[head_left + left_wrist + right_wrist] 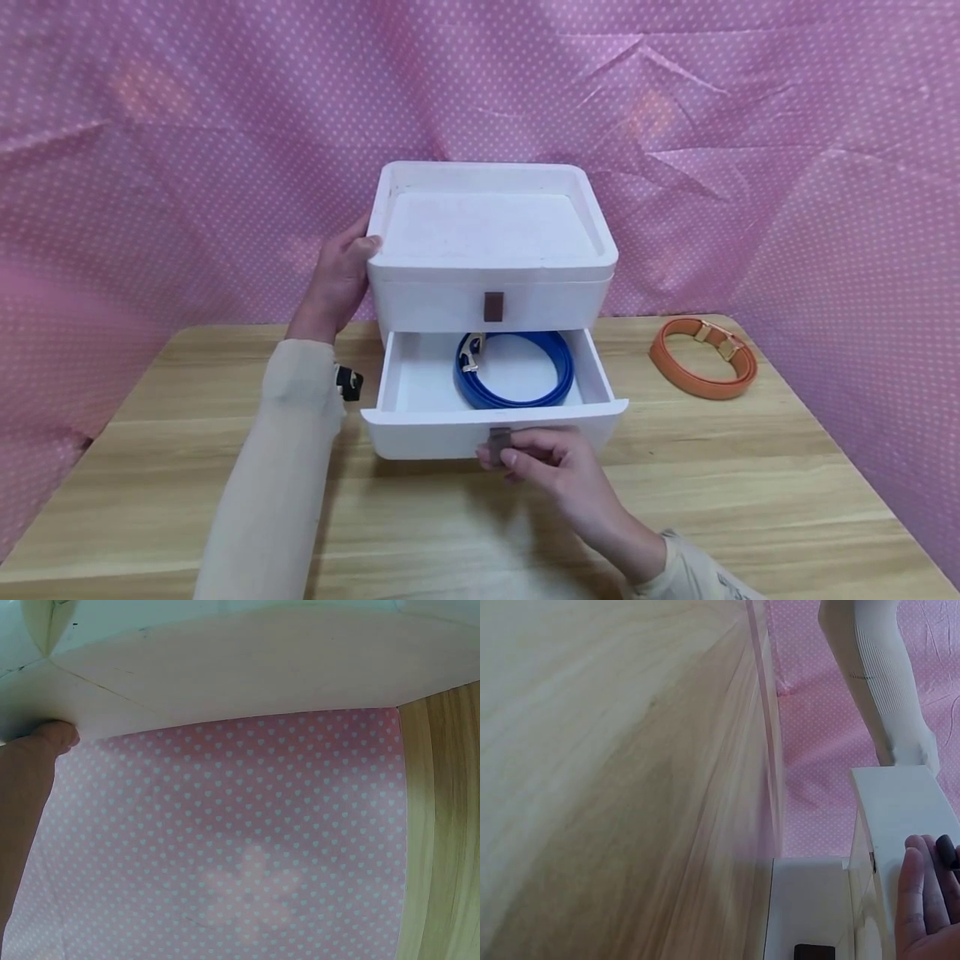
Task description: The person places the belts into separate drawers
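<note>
A white two-drawer box (491, 221) stands on the table, its lower drawer (420, 433) pulled out. My left hand (337, 271) holds the box's left side, the thumb at the top rim; in the left wrist view its other fingers are mostly hidden. With thumb and fingers, my right hand (566, 471) pinches the brown pull tab (499, 442) on the lower drawer's front. Inside that drawer lies a coiled blue belt (561, 375) with a gold-coloured buckle. The upper drawer (427, 304) is closed and has a matching brown tab (493, 307).
A coiled orange belt (675, 371) with gold-coloured metal parts lies on the wooden table (720, 483), right of the box. Beside the left sleeve shows a small black piece (350, 383) with a gold-coloured bit. Pink dotted cloth (247, 158) hangs behind and at both sides.
</note>
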`<control>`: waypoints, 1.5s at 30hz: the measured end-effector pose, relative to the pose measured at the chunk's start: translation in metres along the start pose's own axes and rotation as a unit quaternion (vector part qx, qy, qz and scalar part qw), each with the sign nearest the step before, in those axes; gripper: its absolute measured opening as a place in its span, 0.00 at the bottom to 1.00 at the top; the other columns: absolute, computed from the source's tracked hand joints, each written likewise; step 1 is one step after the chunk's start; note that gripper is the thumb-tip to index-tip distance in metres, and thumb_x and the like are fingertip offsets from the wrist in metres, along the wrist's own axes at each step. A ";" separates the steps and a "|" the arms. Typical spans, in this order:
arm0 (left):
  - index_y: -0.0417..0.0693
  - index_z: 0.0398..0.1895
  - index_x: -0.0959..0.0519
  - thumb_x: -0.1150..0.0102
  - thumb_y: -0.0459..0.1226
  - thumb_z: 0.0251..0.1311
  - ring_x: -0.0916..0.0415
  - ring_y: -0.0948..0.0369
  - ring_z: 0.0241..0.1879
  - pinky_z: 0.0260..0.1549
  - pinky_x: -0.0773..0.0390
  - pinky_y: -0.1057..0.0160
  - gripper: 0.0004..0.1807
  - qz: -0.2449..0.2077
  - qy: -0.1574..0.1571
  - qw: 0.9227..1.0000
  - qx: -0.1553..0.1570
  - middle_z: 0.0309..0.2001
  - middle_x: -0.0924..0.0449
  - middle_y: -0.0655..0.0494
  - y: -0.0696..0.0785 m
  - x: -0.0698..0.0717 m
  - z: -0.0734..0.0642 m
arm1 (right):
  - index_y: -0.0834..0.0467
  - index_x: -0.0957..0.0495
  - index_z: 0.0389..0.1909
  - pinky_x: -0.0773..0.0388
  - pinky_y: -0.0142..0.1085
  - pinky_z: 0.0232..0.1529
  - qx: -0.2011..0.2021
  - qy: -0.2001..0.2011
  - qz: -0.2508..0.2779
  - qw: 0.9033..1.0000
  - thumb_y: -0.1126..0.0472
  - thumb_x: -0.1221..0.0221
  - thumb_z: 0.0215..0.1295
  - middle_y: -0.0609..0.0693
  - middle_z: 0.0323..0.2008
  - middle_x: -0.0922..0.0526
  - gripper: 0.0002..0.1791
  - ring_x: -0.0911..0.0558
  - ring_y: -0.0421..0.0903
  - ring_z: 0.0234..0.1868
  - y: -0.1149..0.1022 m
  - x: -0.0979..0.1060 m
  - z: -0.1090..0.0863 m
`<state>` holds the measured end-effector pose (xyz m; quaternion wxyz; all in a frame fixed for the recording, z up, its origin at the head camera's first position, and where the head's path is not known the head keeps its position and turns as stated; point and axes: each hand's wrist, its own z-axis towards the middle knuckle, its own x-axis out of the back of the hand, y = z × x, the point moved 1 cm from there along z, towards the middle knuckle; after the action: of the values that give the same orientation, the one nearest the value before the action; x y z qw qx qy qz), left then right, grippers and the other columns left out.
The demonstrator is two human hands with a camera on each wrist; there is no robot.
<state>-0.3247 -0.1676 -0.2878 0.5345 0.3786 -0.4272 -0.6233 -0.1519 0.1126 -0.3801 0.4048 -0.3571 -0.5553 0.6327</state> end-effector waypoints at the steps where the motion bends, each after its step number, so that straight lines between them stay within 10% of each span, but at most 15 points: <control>1: 0.54 0.76 0.43 0.53 0.40 0.67 0.51 0.57 0.74 0.70 0.46 0.57 0.33 -0.003 0.001 1.000 0.000 0.76 0.47 0.59 0.000 0.000 0.000 | 0.71 0.20 0.48 0.16 0.41 0.43 0.002 0.000 0.001 1.000 0.66 0.41 0.67 0.60 0.43 0.14 0.14 0.15 0.55 0.47 0.000 0.000 0.000; 45: 0.54 0.76 0.43 0.52 0.40 0.67 0.50 0.57 0.73 0.70 0.45 0.58 0.33 -0.003 0.000 1.000 0.002 0.75 0.46 0.58 -0.003 0.002 0.002 | 0.71 0.20 0.48 0.17 0.43 0.45 -0.003 0.013 0.008 1.000 0.67 0.42 0.68 0.60 0.44 0.15 0.13 0.16 0.55 0.48 0.005 -0.001 0.015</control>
<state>-0.3283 -0.1694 -0.2897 0.5322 0.3812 -0.4272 -0.6237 -0.1657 0.1054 -0.3829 0.4057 -0.3713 -0.5490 0.6294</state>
